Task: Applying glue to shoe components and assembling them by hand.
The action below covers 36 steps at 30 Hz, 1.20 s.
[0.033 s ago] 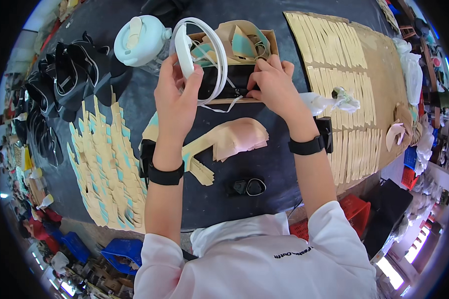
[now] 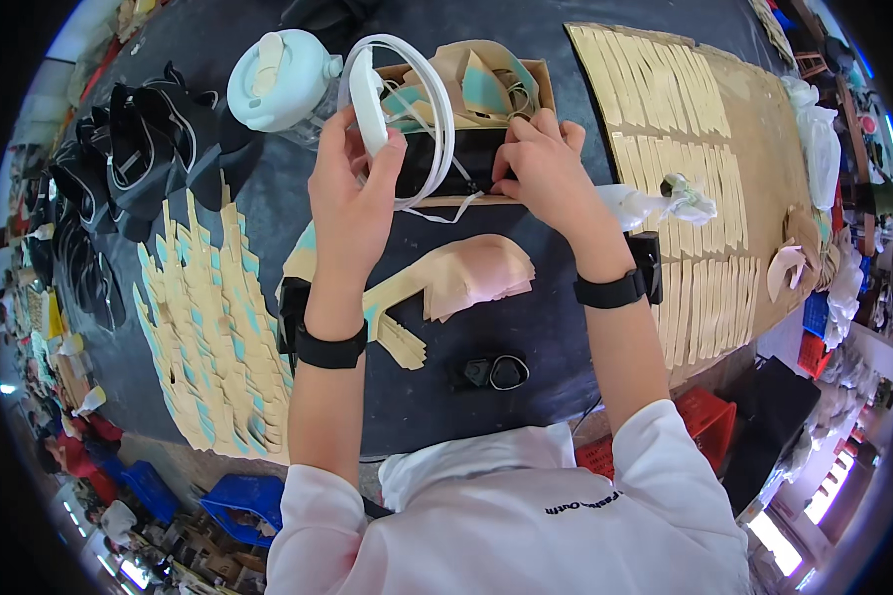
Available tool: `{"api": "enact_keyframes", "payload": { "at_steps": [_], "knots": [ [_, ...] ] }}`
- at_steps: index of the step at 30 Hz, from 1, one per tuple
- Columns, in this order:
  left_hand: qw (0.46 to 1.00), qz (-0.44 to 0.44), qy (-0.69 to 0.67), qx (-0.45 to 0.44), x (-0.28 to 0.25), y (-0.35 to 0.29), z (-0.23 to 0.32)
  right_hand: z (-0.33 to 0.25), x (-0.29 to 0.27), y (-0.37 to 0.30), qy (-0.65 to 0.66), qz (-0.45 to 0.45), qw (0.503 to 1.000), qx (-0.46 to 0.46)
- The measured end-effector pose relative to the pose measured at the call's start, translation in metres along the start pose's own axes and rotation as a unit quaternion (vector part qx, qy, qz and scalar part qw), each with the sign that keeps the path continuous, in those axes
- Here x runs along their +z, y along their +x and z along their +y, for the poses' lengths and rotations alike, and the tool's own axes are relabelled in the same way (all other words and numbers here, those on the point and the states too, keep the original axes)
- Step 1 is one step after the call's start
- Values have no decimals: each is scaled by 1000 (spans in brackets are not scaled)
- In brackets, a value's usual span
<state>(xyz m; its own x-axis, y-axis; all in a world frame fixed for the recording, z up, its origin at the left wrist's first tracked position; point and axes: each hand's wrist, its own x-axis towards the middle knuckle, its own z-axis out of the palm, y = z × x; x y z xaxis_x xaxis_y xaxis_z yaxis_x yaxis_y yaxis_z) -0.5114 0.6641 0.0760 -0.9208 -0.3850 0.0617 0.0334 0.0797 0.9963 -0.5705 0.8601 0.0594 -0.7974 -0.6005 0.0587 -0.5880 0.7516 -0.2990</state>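
My left hand grips a white ring-shaped device, its thicker white part between thumb and fingers, so the ring stands over the front left of an open cardboard box. At the box's near edge, my right hand is closed with bent fingers; what they pinch is hidden. A thin white cord hangs in a loop below the ring and runs toward my right fingertips. Inside the box are beige and pale green cut pieces and a black surface.
A pale blue lidded jug stands left of the box, beside black shoe-like pieces. Beige strips lie at left, a stack of cut pieces below the box. More strips cover a board at right.
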Motion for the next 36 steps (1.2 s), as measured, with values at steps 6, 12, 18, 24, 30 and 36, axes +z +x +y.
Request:
{"api": "enact_keyframes", "payload": {
  "at_steps": [6,12,18,24,30,36],
  "knots": [
    [999,-12,21,28,3,0,-3,1,-14,-9,-1,27,999,-21],
    [982,-65,166,68,15,-5,8,2,-61,-16,170,181,952,180],
    [888,-119,404,183,35,3,-20,25,-21,7,57,262,960,82],
    [818,-170,520,179,40,23,-25,24,8,21,22,255,960,114],
    [808,-208,522,176,38,24,-11,22,11,32,-15,228,963,142],
    [819,-197,518,148,42,22,-9,12,11,61,61,361,922,127]
  ]
}}
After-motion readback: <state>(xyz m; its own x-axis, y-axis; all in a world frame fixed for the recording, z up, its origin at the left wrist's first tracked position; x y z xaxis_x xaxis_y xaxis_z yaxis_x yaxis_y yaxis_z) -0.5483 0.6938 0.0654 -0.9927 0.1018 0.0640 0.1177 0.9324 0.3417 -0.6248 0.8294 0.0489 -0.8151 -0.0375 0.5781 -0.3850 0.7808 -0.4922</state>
